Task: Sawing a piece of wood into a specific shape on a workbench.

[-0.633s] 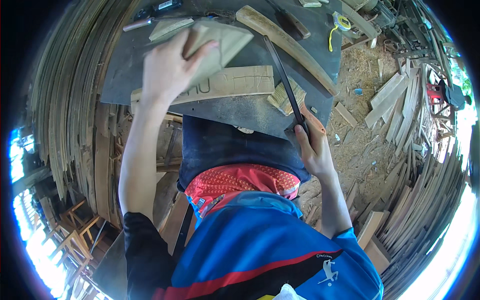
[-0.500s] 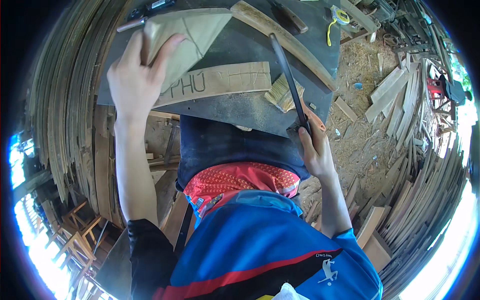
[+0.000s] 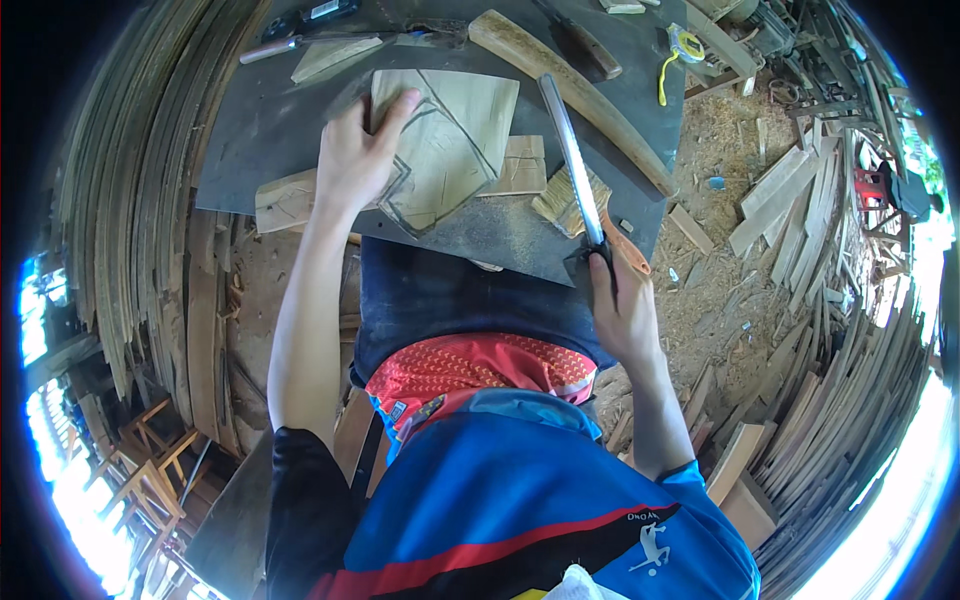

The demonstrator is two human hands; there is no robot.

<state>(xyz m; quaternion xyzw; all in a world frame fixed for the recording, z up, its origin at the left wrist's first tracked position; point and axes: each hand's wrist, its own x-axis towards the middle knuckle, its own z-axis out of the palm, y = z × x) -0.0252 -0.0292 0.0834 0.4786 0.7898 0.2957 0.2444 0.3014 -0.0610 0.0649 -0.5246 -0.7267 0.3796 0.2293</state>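
My left hand [image 3: 355, 155] grips the left edge of a pale squarish wooden board [image 3: 450, 150] with dark marked lines, held over a longer, lettered plank [image 3: 520, 160] that is mostly hidden. My right hand [image 3: 625, 310] is closed on a long straight metal tool [image 3: 566, 140] with a dark base, angled up and away from me. Beside and beneath it lies a wide brush with pale bristles [image 3: 560, 200] and an orange wooden handle [image 3: 625, 250], near the right edge of the dark worktop [image 3: 235, 150].
A long curved wooden bar [image 3: 570, 95], a dark-handled tool [image 3: 600, 55], a yellow tape measure [image 3: 685, 45] and small wood pieces [image 3: 330, 60] lie on the worktop. Stacked planks [image 3: 130, 180] stand at left; more planks [image 3: 850, 380], offcuts and sawdust cover the right side.
My left hand swung left, then came back right and nearer me, turning the board so its marked face shows squarely. The metal tool in my right hand has turned slightly, showing its bright flat side.
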